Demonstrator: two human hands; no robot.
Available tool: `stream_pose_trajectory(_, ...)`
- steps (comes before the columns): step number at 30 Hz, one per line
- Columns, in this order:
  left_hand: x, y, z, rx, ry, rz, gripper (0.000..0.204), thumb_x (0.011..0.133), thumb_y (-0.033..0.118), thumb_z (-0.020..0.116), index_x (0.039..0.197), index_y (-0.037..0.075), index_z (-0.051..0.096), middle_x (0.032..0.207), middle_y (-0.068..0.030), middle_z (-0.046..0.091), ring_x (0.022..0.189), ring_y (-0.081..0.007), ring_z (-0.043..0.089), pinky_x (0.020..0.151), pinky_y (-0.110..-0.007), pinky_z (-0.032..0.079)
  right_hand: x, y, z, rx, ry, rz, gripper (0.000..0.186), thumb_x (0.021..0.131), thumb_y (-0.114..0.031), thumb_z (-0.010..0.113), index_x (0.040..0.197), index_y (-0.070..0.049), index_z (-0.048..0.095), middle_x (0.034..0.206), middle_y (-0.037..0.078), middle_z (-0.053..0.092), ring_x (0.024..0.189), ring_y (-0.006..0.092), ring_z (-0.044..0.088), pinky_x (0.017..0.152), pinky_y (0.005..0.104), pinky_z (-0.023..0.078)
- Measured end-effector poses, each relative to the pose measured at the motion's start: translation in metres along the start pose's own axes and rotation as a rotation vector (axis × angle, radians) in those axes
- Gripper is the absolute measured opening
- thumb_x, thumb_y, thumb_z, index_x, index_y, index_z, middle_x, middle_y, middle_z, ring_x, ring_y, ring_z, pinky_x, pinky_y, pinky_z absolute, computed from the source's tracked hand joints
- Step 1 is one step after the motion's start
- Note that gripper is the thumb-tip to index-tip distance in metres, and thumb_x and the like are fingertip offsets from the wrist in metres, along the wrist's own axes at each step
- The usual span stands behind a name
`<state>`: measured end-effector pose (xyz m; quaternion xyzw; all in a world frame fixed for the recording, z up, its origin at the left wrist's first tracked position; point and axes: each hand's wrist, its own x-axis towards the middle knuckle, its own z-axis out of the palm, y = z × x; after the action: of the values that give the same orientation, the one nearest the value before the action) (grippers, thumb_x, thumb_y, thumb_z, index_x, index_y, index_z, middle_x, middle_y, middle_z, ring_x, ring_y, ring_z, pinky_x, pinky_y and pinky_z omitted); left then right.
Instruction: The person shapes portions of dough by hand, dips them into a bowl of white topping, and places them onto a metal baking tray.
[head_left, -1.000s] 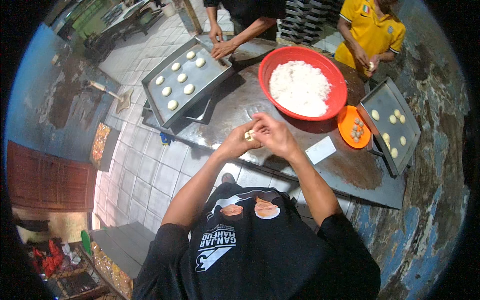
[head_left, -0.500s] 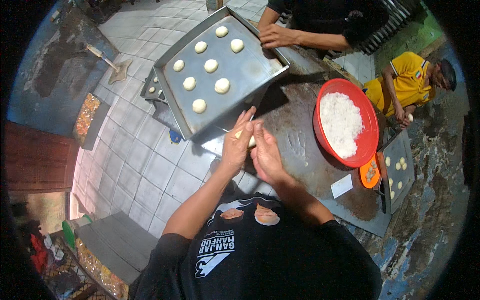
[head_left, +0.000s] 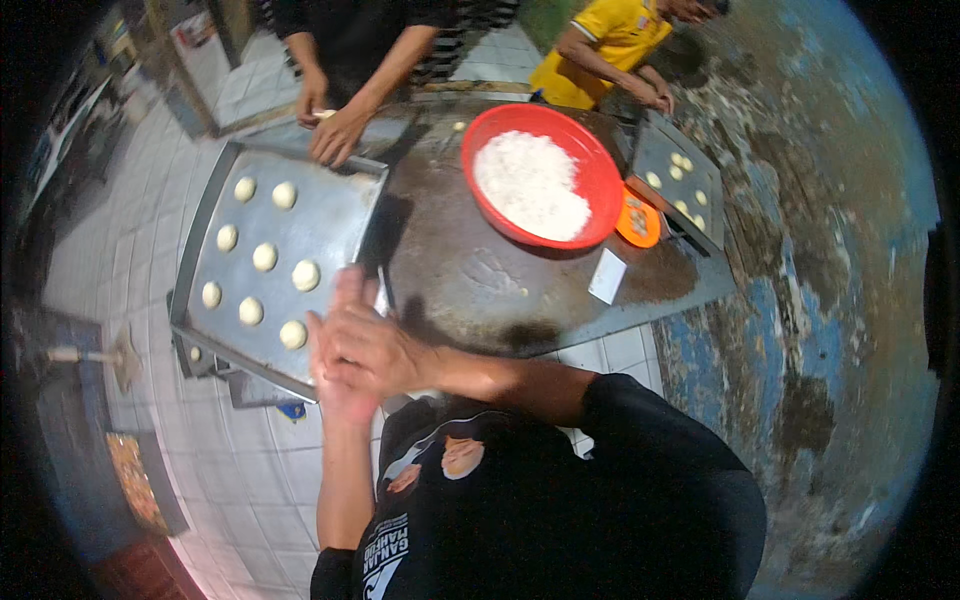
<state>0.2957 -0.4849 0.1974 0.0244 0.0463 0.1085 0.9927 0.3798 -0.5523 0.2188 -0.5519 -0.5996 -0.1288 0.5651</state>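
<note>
My hands are pressed palm to palm beside the near right corner of a metal baking tray (head_left: 335, 215). My right hand (head_left: 372, 350) lies on top, its fingers curled across my left hand (head_left: 338, 388), which is underneath and mostly covered. A piece of pale dough showed between them half a second ago; now the palms hide it. Several round white dough balls, such as the one nearest my fingers (head_left: 293, 334), sit spaced apart in the tray.
A red basin (head_left: 605, 190) of white shredded or crumbly filling stands on the worn table (head_left: 430, 250). Beside it are an orange dish (head_left: 650, 228), a white card (head_left: 607, 276) and another tray (head_left: 655, 145) with dough. Two people work across the table, in black and yellow shirts.
My view has swung right, so the tray and basin appear further left. My right hand has turned over onto my left, covering the dough. The black-shirted person's hands have come together over the tray's far corner.
</note>
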Motion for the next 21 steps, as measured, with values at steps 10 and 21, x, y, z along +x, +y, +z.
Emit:
stream_pose_trajectory(10,-0.026,-0.083,0.032,0.425,0.098,-0.037,0.049,0.109,0.037,0.042,0.149,0.009,0.046,0.152,-0.0053,0.049,0.141,-0.0203,0.046,0.121,-0.042,0.032,-0.049,-0.035,-0.076,-0.098,0.326,-0.040,0.022,0.083,-0.024,0.075,0.083,-0.008,0.060,0.095,0.008,0.059,0.097,0.0317,0.058,0.088,0.0476,0.045)
stream_pose_trajectory(21,-0.047,-0.091,0.009,0.549,0.282,-0.224,0.045,0.106,0.045,0.048,0.138,0.014,0.054,0.140,-0.0005,0.059,0.126,-0.0203,0.057,0.112,-0.039,0.042,-0.096,-0.043,-0.047,-0.039,0.267,0.528,0.013,0.083,-0.014,0.071,0.088,-0.005,0.063,0.101,0.015,0.064,0.101,0.0352,0.062,0.093,0.0472,0.047)
